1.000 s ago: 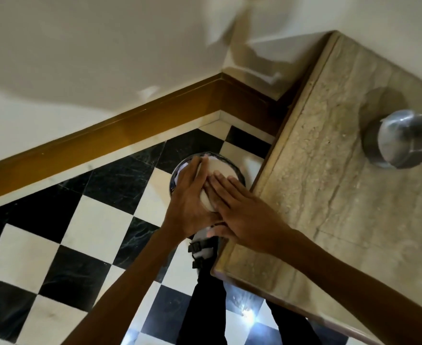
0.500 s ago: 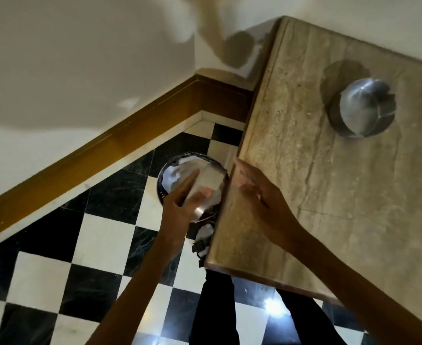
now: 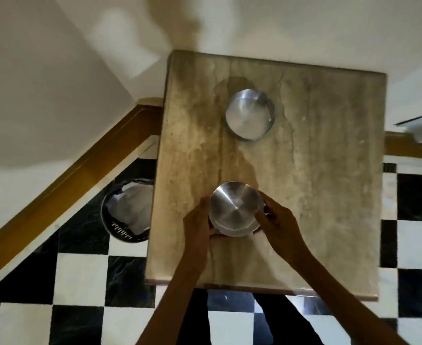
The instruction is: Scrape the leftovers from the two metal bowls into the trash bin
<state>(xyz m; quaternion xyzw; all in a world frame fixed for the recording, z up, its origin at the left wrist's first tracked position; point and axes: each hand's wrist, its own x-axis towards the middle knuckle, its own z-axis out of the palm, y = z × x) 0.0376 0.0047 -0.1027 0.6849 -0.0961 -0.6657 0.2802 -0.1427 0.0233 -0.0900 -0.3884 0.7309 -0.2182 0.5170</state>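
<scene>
Now the round shiny metal bowl (image 3: 233, 210) sits over the beige veined stone surface (image 3: 317, 195), near its front edge; a second ago it was tipped over the dark round mesh trash bin with a white liner (image 3: 126, 210) on the black-and-white checkered floor (image 3: 80, 277), held by the left hand while the right hand scraped inside it. That shift suggests this bowl's leftovers have been emptied and it is being returned. Its inside looks bare and polished. The second round metal bowl (image 3: 249, 115) rests farther back on the surface, well apart, and it too shows only bright metal, though the blur leaves small scraps uncertain. Most of the task therefore seems done.

Both forearms reach forward from below. The left hand (image 3: 197, 225) curls around the bowl's left rim and the right hand (image 3: 277, 220) cups its right side, fingers wrapped against the wall, so the bowl is pinched between them. Whether its base already touches the surface, I cannot tell.
</scene>
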